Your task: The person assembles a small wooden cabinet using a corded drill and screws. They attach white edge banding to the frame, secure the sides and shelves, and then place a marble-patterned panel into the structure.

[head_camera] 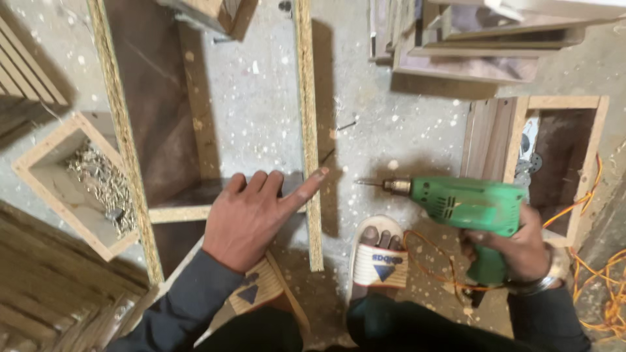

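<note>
My left hand (pixel 257 212) lies flat with fingers spread on the inner cross-board of a chipboard frame (pixel 308 124), its forefinger tip touching the frame's upright right side board by a screw (pixel 326 156). My right hand (pixel 521 244) grips the handle of a green electric drill (pixel 466 203). The drill lies level, its bit (pixel 368 184) pointing left at that side board, a short gap away. My sandalled feet (pixel 379 261) are on the floor below.
A small chipboard box of screws (pixel 98 179) stands at the left. Another open box (pixel 557 163) with an orange cable (pixel 603 287) sits at the right. Stacked drawer frames (pixel 482 39) lie at the top right, slatted wood panels (pixel 45 293) at the lower left.
</note>
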Demonstrator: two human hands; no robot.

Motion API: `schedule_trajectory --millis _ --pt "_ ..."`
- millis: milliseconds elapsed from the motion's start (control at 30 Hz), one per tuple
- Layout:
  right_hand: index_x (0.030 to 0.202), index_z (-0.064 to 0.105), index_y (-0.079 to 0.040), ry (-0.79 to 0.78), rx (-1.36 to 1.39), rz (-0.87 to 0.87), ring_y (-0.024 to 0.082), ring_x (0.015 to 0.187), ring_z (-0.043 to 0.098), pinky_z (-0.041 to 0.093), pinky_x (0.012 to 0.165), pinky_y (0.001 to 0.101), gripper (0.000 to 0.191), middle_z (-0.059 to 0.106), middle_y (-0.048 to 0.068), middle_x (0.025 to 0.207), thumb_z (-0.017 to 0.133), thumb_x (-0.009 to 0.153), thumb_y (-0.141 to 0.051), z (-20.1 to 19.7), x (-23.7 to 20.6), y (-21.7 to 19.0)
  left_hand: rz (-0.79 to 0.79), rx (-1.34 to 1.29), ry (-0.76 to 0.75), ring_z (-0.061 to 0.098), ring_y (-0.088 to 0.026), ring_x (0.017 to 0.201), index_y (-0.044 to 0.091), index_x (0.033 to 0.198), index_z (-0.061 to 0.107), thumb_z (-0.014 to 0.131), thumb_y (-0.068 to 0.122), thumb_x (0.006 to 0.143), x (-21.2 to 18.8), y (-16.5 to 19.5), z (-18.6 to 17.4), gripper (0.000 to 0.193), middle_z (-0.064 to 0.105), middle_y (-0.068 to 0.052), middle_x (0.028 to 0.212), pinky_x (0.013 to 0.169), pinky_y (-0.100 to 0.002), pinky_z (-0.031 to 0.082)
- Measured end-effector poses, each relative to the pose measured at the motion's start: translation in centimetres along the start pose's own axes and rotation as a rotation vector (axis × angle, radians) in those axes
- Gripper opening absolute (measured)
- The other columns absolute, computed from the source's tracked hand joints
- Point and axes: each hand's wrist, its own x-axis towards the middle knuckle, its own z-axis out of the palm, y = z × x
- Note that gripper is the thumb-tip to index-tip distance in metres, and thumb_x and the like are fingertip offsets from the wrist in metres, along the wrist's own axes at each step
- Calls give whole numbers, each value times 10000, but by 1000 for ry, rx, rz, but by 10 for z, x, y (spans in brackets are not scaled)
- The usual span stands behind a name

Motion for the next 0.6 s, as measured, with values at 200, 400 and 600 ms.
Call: schedule_trajectory --millis 200,400,600 --pt "1247 538 2 165 185 46 209 599 643 558 471 338 481 677 133 893 704 795 9 46 7 32 -12 -58 -38 538 -229 783 295 1622 288 601 31 882 6 2 -13 846 558 -50 907 703 -385 444" --pt "1231 562 38 273 282 84 242 612 640 534 492 347 449 673 160 885 663 794 61 58 -5 45 21 -245 -64 569 -252 914 180 1537 440 678 301 721 33 -6 -61 859 571 -130 1050 848 -447 459" --pt "1220 566 34 348 327 62 252 634 646 526 499 343 428 694 177 892 657 802 50 62 -20 41 306 -173 -164 670 -286 978 139 809 746 654 159 891 166 21 -32 125 738 -111 911 913 -429 511"
